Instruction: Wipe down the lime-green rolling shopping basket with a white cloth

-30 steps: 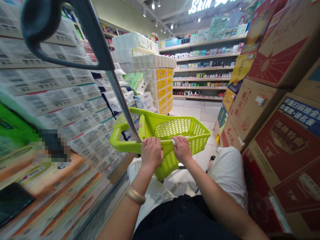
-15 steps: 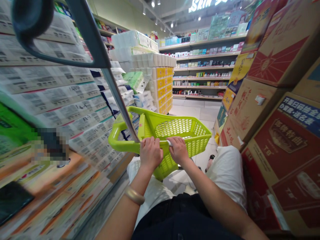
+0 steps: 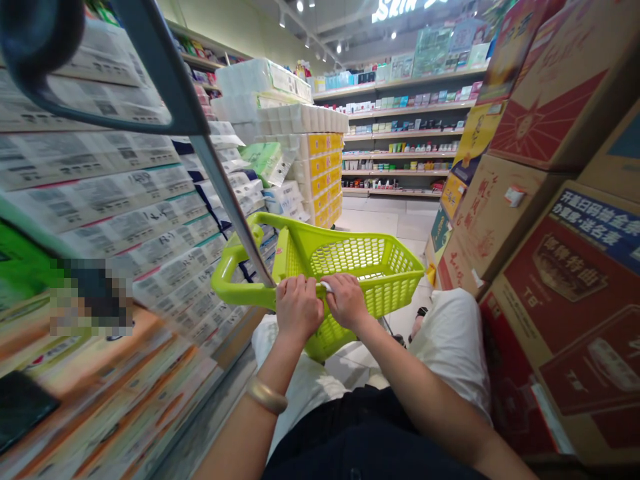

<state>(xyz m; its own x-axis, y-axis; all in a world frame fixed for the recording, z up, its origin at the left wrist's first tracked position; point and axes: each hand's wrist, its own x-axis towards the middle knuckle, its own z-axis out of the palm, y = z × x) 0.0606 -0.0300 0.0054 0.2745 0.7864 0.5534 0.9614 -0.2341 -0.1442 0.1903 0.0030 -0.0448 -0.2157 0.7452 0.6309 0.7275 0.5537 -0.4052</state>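
A lime-green plastic shopping cart (image 3: 400, 283) with perforated basket walls stands before me. My left hand (image 3: 299, 307) is wrapped over the near side of its rim, and a gold-coloured bangle (image 3: 267, 396) circles that wrist. Just to its right, my right hand (image 3: 346, 301) grips the same rim. A small white thing (image 3: 327, 287) shows under its fingers, its kind unclear. Left of my hands, a metal shaft with a grey looped handle (image 3: 175, 73) slants up from the cart; its lower end is hidden behind the rim.
Stacked paper packs (image 3: 125, 193) line the left side, with orange-white packs (image 3: 165, 393) lower down. Cardboard cartons (image 3: 565, 280) rise close on the right. A tiled floor (image 3: 385, 213) runs ahead to stocked shelves (image 3: 400, 130). White roll packs (image 3: 300, 120) are piled mid-left.
My right hand has shifted slightly left along the rim, closer to my left hand. Both hands keep their hold. The grey handle and the surroundings appear slightly further left.
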